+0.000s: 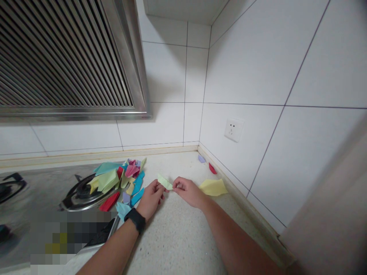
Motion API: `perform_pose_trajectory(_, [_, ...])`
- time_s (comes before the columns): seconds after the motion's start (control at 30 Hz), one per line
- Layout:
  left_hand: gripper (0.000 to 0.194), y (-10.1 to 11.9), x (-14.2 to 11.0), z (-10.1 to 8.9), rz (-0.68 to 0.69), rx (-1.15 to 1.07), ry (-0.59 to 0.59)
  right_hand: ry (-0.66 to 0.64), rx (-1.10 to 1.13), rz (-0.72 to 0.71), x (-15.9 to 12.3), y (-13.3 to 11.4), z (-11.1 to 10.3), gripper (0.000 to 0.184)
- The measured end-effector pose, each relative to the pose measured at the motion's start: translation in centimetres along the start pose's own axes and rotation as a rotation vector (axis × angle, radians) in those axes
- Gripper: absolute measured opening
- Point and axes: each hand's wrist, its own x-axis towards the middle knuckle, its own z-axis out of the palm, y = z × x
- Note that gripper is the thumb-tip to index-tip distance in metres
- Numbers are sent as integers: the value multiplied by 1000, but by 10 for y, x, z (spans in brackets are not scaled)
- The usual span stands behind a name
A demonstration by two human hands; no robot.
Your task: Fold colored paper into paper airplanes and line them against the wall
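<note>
A small pale green folded paper point(164, 182) is held between my two hands, just above the speckled counter point(177, 229). My left hand point(151, 196), with a black band on its wrist, pinches the paper's left and lower side. At the paper's right tip, the fingers of my right hand point(186, 190) are closed on it. A yellow sheet of paper point(214, 187) lies flat to the right, partly behind my right wrist. Left of my left hand, blue folded papers point(138, 183) lie at the edge of a colourful paper heap.
The heap, with a light green paper point(107, 181) and a red paper point(109, 201), spreads over a gas burner point(77, 204). Small purple point(201, 158) and red point(212, 168) papers lie by the right wall. A range hood point(145, 88) hangs upper left; a socket point(234, 130) is on the wall.
</note>
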Motion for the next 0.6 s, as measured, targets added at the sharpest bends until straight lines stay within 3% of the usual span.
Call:
perform_pose_trajectory(0.37, [38,6,-2,1,-68,-94,-6,121,-150,-47,-1,-9,-6,16])
perform_pose_trajectory(0.6, [37,3,-3,2,-67,-67,-38,201,-466,-183,-9,-21,-30,29])
